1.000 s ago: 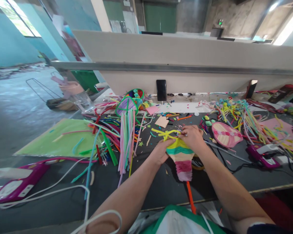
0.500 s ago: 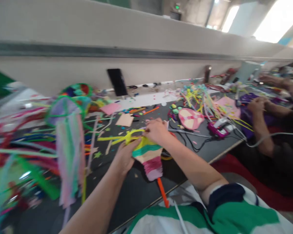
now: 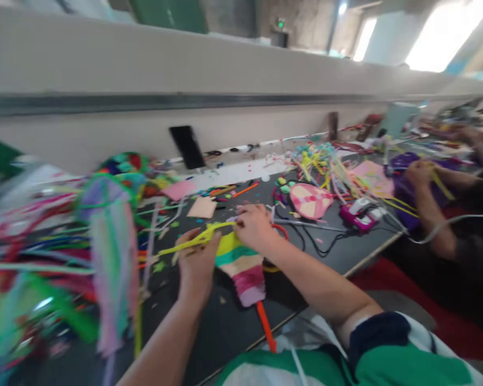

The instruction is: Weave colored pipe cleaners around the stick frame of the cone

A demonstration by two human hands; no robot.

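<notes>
A striped piece (image 3: 241, 268) in yellow, teal, cream, magenta and pink lies on the dark table in front of me, narrowing towards me. An orange strip (image 3: 265, 324) sticks out of its narrow end. Yellow strips (image 3: 185, 244), which look like pipe cleaners, run left from its yellow end. My left hand (image 3: 196, 268) is closed around these strips, thumb on the near side. At the far edge of the striped piece, my right hand (image 3: 254, 228) pinches its yellow end; the fingertips are partly hidden.
Left lies a heap of coloured strips (image 3: 64, 246) and a piece with pastel streamers (image 3: 110, 257). A phone (image 3: 187, 146) leans on the wall. Right are a pink-and-cream oval piece (image 3: 310, 200), a magenta glue gun (image 3: 358, 215) with its cord, and a co-worker's hands (image 3: 421, 174).
My left hand has turned upward and moved slightly left, lifting the yellow strips. My right hand keeps its grip on the striped piece. The camera view has shifted slightly.
</notes>
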